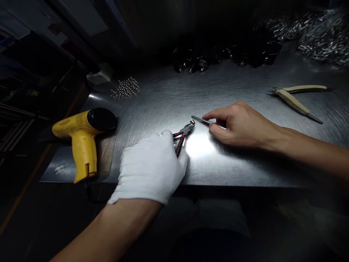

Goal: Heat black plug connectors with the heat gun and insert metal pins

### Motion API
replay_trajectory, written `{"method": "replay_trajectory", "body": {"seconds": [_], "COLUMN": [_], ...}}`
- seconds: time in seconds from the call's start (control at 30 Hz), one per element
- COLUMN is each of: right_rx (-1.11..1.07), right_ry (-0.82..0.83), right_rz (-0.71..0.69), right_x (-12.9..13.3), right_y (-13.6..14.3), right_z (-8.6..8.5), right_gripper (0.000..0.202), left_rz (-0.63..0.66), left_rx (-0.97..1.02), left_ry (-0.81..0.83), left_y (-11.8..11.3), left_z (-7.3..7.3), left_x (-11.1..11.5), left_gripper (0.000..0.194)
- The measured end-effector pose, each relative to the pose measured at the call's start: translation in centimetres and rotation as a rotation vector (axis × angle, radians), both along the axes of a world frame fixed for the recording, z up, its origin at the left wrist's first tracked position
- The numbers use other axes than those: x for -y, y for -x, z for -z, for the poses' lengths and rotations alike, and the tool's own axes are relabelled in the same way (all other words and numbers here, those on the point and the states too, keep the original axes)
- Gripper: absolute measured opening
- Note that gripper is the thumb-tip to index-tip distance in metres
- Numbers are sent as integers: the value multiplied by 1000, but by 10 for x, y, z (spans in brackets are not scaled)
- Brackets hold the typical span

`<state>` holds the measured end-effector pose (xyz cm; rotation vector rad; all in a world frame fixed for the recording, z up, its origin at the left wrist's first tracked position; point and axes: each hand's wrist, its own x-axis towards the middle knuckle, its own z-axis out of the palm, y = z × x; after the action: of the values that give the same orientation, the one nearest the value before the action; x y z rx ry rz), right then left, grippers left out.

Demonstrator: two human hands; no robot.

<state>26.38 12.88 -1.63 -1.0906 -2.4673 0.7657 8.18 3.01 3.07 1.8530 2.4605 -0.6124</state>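
Note:
My left hand (152,165), in a white glove, is wrapped round the red and black handles of small pliers (186,130). A small shiny metal piece (192,122) sits at the jaws of these pliers. Bare and to the right, my right hand (237,123) pinches a thin grey metal tool (200,119) between thumb and fingers. The tool's tip lies close to the small piece; whether they touch I cannot tell. Both hands are over the metal table (163,98).
At the left lies a yellow heat gun (83,134). Behind it are a pile of small metal parts (125,88) and a pale box (100,74). Black parts (201,62) line the back. Cream-handled pliers (297,96) and a clear bag of metal pieces (325,42) are at the right.

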Motion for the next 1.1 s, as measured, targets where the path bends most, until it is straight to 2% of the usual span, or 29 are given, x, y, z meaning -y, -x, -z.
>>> {"method": "replay_trajectory", "body": {"seconds": [0.4, 1.1], "right_rx": [8, 67], "right_ry": [-27, -20], "right_rz": [-33, -49], "right_x": [-3, -2], "right_y": [-4, -4], "right_z": [0, -2], "right_gripper": [41, 46], "left_rz": [38, 90], "left_rx": [-75, -114], "left_ry": [-37, -31], "left_y": [-3, 2], "left_z": [4, 2], "left_x": [-3, -5], "left_gripper": [51, 56]}}
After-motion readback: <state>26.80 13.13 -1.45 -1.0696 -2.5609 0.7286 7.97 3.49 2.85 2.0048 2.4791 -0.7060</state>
